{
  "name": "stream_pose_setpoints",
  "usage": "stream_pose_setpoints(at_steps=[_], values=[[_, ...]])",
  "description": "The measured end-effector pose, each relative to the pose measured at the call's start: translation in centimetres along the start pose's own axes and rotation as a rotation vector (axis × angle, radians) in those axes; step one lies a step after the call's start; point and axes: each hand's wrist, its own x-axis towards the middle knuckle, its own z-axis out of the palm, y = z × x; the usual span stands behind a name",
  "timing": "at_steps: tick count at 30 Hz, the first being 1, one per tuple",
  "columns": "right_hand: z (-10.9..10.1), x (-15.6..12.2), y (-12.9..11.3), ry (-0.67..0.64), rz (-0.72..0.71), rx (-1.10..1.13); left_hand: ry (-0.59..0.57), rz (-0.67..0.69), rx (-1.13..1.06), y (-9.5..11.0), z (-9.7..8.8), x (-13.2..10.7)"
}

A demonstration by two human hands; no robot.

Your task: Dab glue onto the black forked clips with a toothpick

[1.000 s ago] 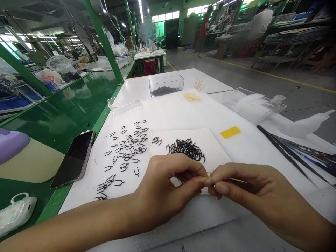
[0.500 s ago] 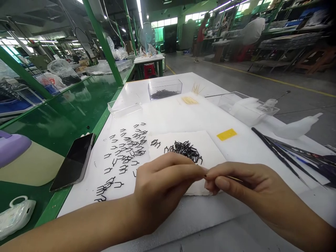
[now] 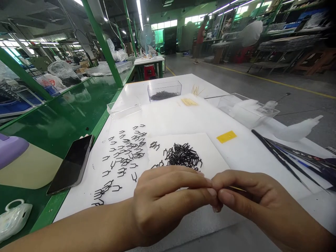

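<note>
toothpick-like stick (image 3: 239, 189) is pinched in the right hand (image 3: 258, 196), left hand (image 3: 162, 201) contents can't be told; probably light, stiff, easily snapped, best held mid-length

Workbenches (image 3: 101, 89) and red stools (image 3: 149, 72) show a factory workshop

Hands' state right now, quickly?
Left hand: fingertips closed together; anything held is hidden.
Right hand: closed, holding a thin stick.

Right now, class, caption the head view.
Bare left hand touches bare right hand holding a thin tan stick near heaped black forked pieces.
</note>
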Motion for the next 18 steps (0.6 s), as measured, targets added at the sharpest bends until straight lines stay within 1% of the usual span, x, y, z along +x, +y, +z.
stream_pose_setpoints(at_steps=[3,7,9,15,18], values=[[-0.02,-0.10,0.09,0.013,0.057,-0.005,0.016,0.006,-0.016,-0.05,0.10,-0.06],[0.05,-0.08,0.13,0.121,0.096,-0.131,-0.025,0.017,-0.031,-0.09,-0.04,-0.11],[0.03,-0.01,0.10,0.143,0.092,-0.167,-0.029,0.015,-0.035,-0.07,-0.09,-0.13],[0.03,0.02,-0.05,0.110,0.108,-0.142,0.006,-0.022,-0.118,-0.03,0.22,-0.26],[0.07,-0.01,-0.08,0.058,0.146,-0.066,-0.001,-0.012,-0.121,-0.13,0.23,-0.21]])
